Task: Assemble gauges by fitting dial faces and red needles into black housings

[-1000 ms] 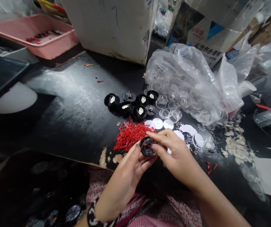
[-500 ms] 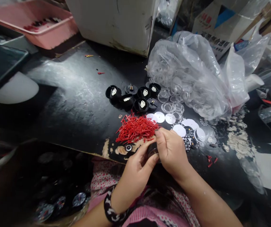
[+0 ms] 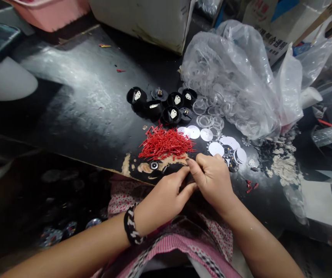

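My left hand (image 3: 168,195) and my right hand (image 3: 214,179) meet at the table's front edge, both closed around a black round case (image 3: 188,178). Fingers cover most of it, so its face is hidden. Just beyond them lies a heap of thin red pointers (image 3: 167,143). Several black cups (image 3: 171,114) with pale plates inside stand behind the heap. Right of the heap are white discs (image 3: 206,134) and printed black dials (image 3: 228,151). A small ring-shaped part (image 3: 154,165) rests on a worn patch left of my hands.
A plastic bag (image 3: 229,73) spills clear rings (image 3: 205,121) at the back right. Small pale plates (image 3: 287,166) are piled on the right, near a white box (image 3: 319,202). A pink bin (image 3: 53,15) and a large pale box (image 3: 143,23) stand at the back. Round dials (image 3: 50,236) lie below the table edge.
The view has tilted, so the table's things appear higher in the picture. My hands stay together on the black case, with less of it showing now.
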`<state>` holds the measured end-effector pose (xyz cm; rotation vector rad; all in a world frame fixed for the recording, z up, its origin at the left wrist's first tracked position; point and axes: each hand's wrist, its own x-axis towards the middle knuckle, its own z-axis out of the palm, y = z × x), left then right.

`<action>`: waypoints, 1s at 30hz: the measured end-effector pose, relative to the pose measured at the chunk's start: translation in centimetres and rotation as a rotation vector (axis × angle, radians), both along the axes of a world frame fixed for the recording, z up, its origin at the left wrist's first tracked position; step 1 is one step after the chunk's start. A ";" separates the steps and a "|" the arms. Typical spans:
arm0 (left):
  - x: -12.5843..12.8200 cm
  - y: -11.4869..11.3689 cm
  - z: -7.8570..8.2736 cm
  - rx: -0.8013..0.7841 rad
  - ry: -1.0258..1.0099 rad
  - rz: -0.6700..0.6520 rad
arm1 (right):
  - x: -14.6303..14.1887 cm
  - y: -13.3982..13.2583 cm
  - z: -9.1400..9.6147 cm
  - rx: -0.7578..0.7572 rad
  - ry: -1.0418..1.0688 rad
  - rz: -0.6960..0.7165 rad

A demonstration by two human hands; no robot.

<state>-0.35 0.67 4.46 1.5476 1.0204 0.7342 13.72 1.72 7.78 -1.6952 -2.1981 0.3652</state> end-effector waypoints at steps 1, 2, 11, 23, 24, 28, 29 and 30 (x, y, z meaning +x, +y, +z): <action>0.0 0.0 0.3 -0.016 0.009 -0.007 | 0.1 0.0 0.0 -0.025 0.039 -0.008; -0.3 -0.1 0.4 -0.042 0.019 -0.020 | 0.3 -0.1 0.1 -0.069 0.091 -0.001; -18.0 -6.5 -4.2 0.054 0.660 0.287 | 2.6 -0.5 1.0 -0.338 0.410 -0.065; -10.9 16.2 1.1 0.237 0.494 0.529 | -0.4 -0.3 1.3 -0.321 0.289 0.137; -10.6 16.8 1.0 0.224 0.481 0.521 | -0.1 -0.5 1.3 -0.328 0.289 0.124; -10.3 15.0 1.5 0.143 0.352 0.543 | 1.8 -1.2 1.2 -0.365 0.240 0.130; -10.4 13.8 1.7 0.101 0.270 0.560 | 2.5 -1.2 1.2 -0.359 0.217 0.106; -10.5 12.5 1.8 0.051 0.163 0.574 | 3.2 -1.2 1.1 -0.341 0.188 0.067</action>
